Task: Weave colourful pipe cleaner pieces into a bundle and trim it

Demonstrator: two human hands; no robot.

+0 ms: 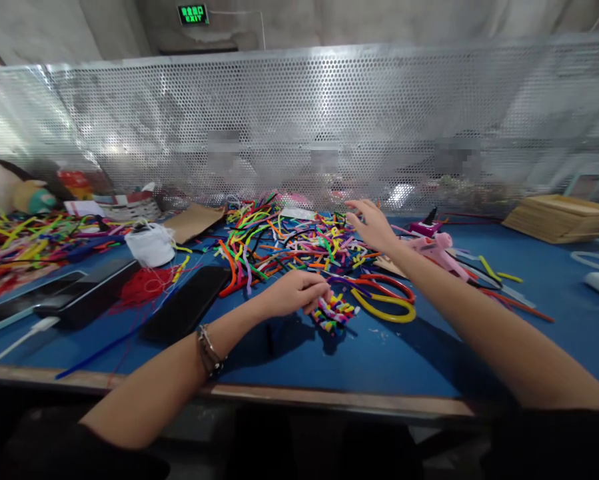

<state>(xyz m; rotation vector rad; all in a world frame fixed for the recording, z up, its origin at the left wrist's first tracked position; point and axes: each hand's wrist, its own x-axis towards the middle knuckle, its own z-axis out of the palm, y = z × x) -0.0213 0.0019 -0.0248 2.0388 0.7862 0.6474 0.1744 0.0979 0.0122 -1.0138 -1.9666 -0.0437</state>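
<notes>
My left hand is closed on a small multicoloured bundle of pipe cleaners, held a little above the blue tabletop. The bundle has short bits of yellow, white, purple, green and red. Farther back and to the right, my right hand reaches over the pile of loose pipe cleaners, its fingers apart and nothing visible in them. Bent yellow pipe cleaners lie on the table just right of the bundle. A pink glue gun rests beyond my right forearm.
A black phone and a black power bank lie on the left, near red thread and a white cloth-like item. Stacked wooden trays stand at the back right. A perforated metal screen closes off the table's far side.
</notes>
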